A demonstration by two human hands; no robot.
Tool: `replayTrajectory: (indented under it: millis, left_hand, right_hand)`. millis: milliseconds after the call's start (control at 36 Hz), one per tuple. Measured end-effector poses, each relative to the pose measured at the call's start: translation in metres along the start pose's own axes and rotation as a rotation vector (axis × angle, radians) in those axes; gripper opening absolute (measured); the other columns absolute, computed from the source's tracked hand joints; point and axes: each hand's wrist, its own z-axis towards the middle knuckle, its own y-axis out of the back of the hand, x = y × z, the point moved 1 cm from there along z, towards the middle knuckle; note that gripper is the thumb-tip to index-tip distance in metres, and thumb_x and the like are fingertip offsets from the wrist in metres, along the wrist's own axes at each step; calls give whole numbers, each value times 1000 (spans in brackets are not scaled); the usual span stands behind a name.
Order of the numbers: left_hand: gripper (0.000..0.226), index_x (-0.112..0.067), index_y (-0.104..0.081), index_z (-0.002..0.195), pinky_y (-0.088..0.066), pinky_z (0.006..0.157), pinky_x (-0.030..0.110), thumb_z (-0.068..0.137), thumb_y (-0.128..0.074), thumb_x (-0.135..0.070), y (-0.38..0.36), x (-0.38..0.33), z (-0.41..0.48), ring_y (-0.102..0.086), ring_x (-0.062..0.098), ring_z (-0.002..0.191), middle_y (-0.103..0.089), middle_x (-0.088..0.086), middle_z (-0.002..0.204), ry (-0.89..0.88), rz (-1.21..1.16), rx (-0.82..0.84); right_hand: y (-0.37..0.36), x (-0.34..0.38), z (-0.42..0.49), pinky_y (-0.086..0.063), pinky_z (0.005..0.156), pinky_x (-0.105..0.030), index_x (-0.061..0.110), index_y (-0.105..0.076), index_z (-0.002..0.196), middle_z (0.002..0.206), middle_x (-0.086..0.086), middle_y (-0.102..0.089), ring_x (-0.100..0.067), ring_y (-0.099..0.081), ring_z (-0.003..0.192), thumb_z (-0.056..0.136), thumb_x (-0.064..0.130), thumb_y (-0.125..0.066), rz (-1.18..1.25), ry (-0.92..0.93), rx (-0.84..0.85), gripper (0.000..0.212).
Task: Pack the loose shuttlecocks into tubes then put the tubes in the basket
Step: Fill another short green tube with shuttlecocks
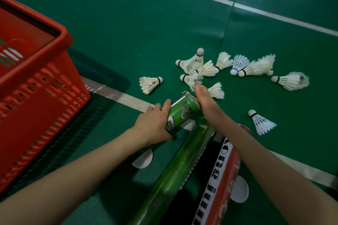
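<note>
- On my feed the left hand [153, 126] curls its fingers round the green tube [182, 113], just below its open mouth.
- The right hand [204, 100] lies flat, fingers straight, against that mouth (frayed feathers poke out beside it).
- I read "ong jun" on the red and black tube [219, 179] lying nearer; the green tube's print is blurred.
- Loose shuttlecocks [206, 68] lie scattered on the floor beyond the hands; the red basket [45, 93] stands at the left.
</note>
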Motion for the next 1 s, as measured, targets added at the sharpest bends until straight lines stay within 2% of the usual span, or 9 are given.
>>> replayTrajectory:
  millis: [83,194,306,361,472,639,722,917,1000]
  left_hand:
    - [104,-21,-10,143,-45,73,39,66,-77,-43,1,9,12,-46,29,107,-45,9,120,46,9,-4]
    - [107,-21,-9,144,-48,80,43,65,-77,-43,4,24,26,-47,31,109,-45,11,122,117,6,6]
    - [107,-23,-8,145,-46,78,42,66,-78,-45,2,32,35,-48,30,109,-45,10,125,159,-12,14]
    - [107,-23,-8,145,-47,79,42,66,-78,-45,0,34,37,-48,30,109,-45,10,124,166,-21,16]
    - [107,-25,-8,145,-47,81,41,66,-77,-45,-4,37,38,-48,29,109,-45,9,123,162,-29,17]
    - [110,-27,-2,147,-43,78,37,68,-75,-47,-5,43,29,-46,28,108,-44,8,123,142,-60,18]
    - [112,-28,1,148,-42,78,37,68,-74,-47,-9,40,19,-45,28,110,-42,8,125,119,-66,25]
    - [114,-31,4,147,-48,85,44,66,-75,-45,-13,23,1,-43,27,110,-42,7,123,2,-82,69]
    - [114,-34,4,146,-49,85,44,65,-75,-43,-14,18,-7,-42,26,108,-42,6,120,-33,-93,62]
  right_hand:
    - [8,-2,17,-48,82,-28,12,-37,138,94,0,-58,-9,-57,85,101,37,-38,7,-3,-75,44]
    - [22,-7,51,-47,94,-35,19,-52,125,108,-1,-61,-16,-58,103,99,25,-48,-90,-29,-167,28]
    - [26,-2,79,-42,70,-27,24,-43,137,96,0,-54,-16,-53,86,99,24,-46,-212,-43,-177,37]
    - [22,-1,89,-45,78,-32,24,-39,142,102,-6,-57,-22,-57,91,99,24,-46,-254,-67,-137,43]
    - [14,-7,100,-36,109,-39,21,-39,143,145,-5,-43,-23,-47,126,98,30,-49,-261,-117,-99,48]
    - [14,-9,78,-41,55,-16,15,-61,113,92,1,-59,-6,-48,66,96,20,-52,-177,69,-355,19]
    - [21,-16,54,-41,59,-22,15,-60,101,82,6,-56,-7,-47,65,95,15,-55,-160,202,-370,8]
    - [26,-15,12,-45,68,-26,27,-33,140,110,0,-45,-12,-48,72,96,15,-51,-112,156,-128,49]
    - [19,-11,0,-36,54,-16,19,-31,143,76,8,-39,-6,-35,55,101,20,-41,-148,160,-90,43]
